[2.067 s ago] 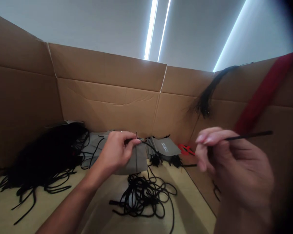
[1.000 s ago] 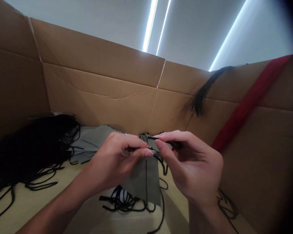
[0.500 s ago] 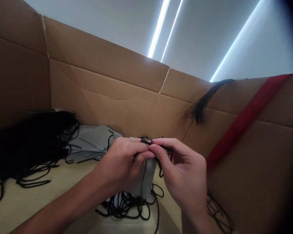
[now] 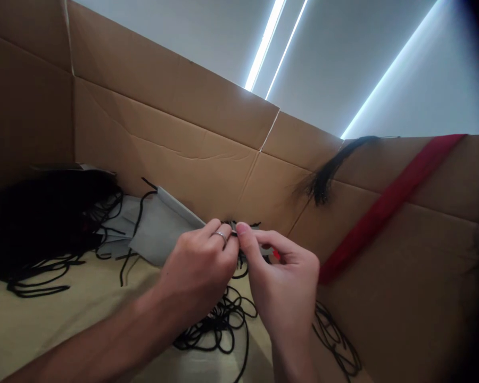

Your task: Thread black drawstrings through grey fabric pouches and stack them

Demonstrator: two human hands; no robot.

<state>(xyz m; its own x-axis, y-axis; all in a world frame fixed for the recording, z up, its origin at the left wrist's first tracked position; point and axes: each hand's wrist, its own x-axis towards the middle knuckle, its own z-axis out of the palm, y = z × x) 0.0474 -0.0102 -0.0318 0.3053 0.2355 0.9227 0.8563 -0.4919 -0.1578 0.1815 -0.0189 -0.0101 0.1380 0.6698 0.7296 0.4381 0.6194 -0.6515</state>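
Note:
My left hand [image 4: 201, 271], with a ring on one finger, is closed on the edge of a grey fabric pouch [image 4: 163, 226] that sticks out to the left. My right hand [image 4: 281, 282] meets it at the fingertips, pinching a thin black cord [image 4: 233, 226] at the pouch's edge. Both hands hover over a loose tangle of black cords [image 4: 219, 327] on the table.
Brown cardboard walls [image 4: 175, 138] enclose the work area on three sides. A big heap of black cords [image 4: 35, 223] and more grey pouches [image 4: 115, 234] lie at left. A red strap [image 4: 387, 205] and a black tassel [image 4: 323, 178] hang on the right wall.
My right hand came in from the right with the cord and joined my left hand at the pouch. The pouch has swung from hanging down to pointing left.

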